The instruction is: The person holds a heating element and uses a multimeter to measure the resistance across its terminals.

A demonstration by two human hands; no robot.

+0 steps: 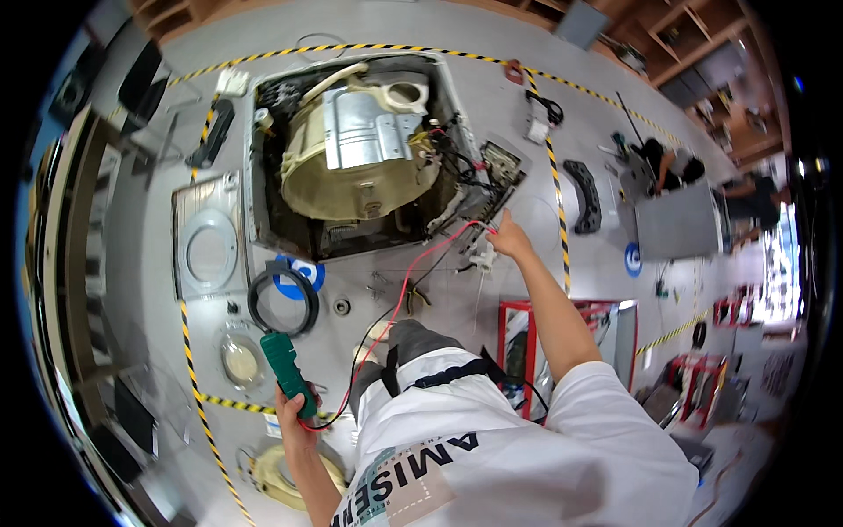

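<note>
My left hand [293, 411] is wrapped round a green handheld multimeter [286, 372], held low on the left. Red and black test leads [406, 288] run from its lower end across to the right. At their far end my right hand [511, 239] is closed on the red test probe; whether the black one is in it too, I cannot tell. That hand is beside a control board [499, 169] with loose wires, at the right edge of an opened washing machine [255, 202]. Inside the cabinet is a cream tub [351, 189] with a metal plate on top.
A door panel [183, 237], a black rubber ring [255, 307] and pliers [416, 300] lie on the floor. A red-framed cart [622, 338] stands by my right arm. Black-and-yellow tape [557, 193] marks the floor. Another person [678, 167] works at the far right.
</note>
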